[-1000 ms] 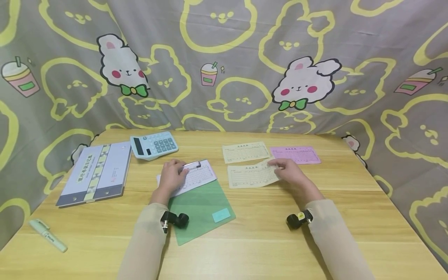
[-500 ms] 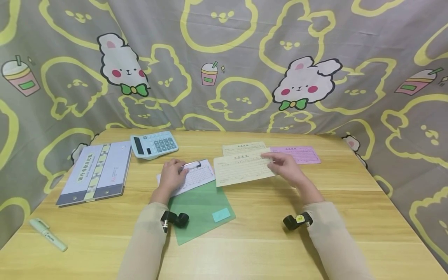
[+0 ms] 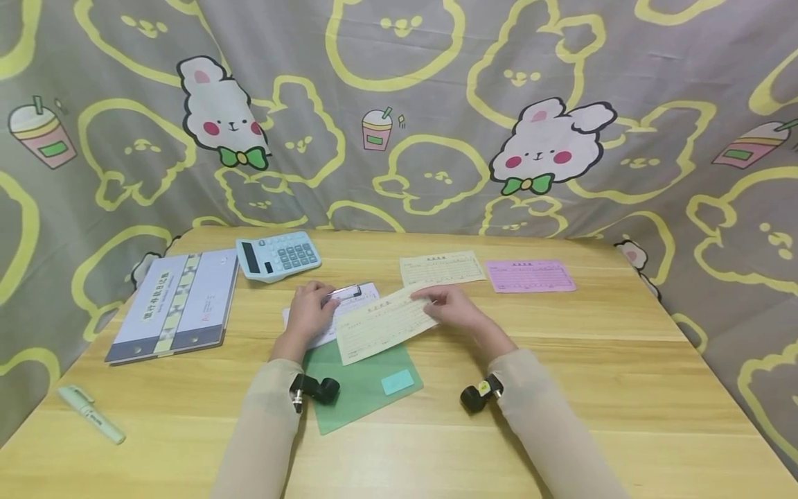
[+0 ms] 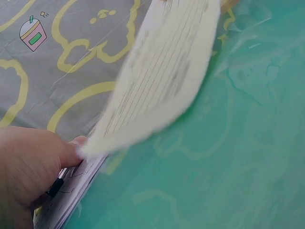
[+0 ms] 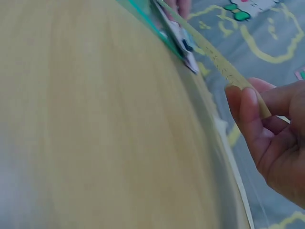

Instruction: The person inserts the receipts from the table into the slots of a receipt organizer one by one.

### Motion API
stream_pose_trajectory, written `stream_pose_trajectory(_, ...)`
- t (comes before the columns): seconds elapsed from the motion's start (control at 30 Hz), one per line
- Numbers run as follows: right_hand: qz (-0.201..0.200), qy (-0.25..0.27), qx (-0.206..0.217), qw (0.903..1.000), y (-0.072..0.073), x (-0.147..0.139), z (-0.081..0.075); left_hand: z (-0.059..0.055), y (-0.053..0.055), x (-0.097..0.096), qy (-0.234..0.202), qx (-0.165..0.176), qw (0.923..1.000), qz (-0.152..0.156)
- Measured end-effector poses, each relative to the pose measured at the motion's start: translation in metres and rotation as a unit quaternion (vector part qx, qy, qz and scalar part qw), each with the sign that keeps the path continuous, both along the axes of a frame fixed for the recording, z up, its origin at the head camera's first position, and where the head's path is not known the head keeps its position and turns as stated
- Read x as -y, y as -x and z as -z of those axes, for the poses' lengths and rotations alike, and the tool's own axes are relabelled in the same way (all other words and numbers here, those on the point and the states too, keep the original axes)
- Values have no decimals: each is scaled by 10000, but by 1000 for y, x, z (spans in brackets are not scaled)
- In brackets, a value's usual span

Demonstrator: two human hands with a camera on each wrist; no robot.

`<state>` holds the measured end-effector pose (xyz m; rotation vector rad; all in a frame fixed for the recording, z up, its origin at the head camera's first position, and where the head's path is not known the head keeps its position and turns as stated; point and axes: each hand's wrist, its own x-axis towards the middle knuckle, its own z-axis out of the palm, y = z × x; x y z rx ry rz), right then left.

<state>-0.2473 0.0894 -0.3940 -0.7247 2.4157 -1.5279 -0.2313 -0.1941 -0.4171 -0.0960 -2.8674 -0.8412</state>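
My left hand [image 3: 309, 313] grips the left end of a stack of white printed slips [image 3: 326, 335], its thumb beside a silver and black clip [image 3: 345, 292]. The stack lies over a translucent green folder [image 3: 361, 395]. A cream printed voucher slip [image 3: 380, 323] is pinched at its right end between the thumb and fingers of my right hand [image 5: 271, 129]. This slip slants above the stack and folder, hiding part of both. In the left wrist view the slip [image 4: 157, 86] curves down, its lower corner right at my left thumb [image 4: 71, 155].
Behind the hands, another cream slip [image 3: 441, 267] and a pink slip [image 3: 531, 276] lie on the wooden table [image 3: 623, 388]. A blue calculator [image 3: 278, 256] and a thick account book [image 3: 174, 305] stand left, with a highlighter [image 3: 91, 414] nearer. A teal sticker [image 3: 397, 382] marks the folder.
My right hand has lifted the nearer cream slip off the table and carried it left, over the clipped stack and folder. The left hand has stayed on the stack.
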Motion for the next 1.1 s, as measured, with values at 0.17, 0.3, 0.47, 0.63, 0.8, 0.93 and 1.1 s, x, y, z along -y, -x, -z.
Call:
stream_pose_trajectory(0.17, -161, -226, 112, 9996, -14, 24, -18, 0, 0, 0, 0, 122, 9999, -44)
stream_pose_trajectory(0.3, -182, -450, 134, 9987, -8, 37, -7, 0, 0, 0, -33, 170, 9998, -62)
stream_pose_trajectory(0.47, -156, -433, 254, 9986, 0, 50, 6, -1, -1, 0, 93, 65, 9999, 4)
stream_pose_trajectory(0.63, -34, -330, 323, 9989, 0, 62, 9, 0, 1, -1, 337, -20, 9994, 87)
stream_pose_trajectory(0.8, 266, -362, 385, 9982, 1, 69, 13, -2, 1, -4, 680, -58, 9976, 110)
stream_pose_trajectory(0.93, 423, -312, 270, 9983, 0, 74, 11, -3, 0, -6, 787, -69, 9968, 90)
stream_pose_trajectory(1.1, 642, -206, 187, 9975, -2, 79, 8, -2, -1, -5, 697, -47, 9975, 64)
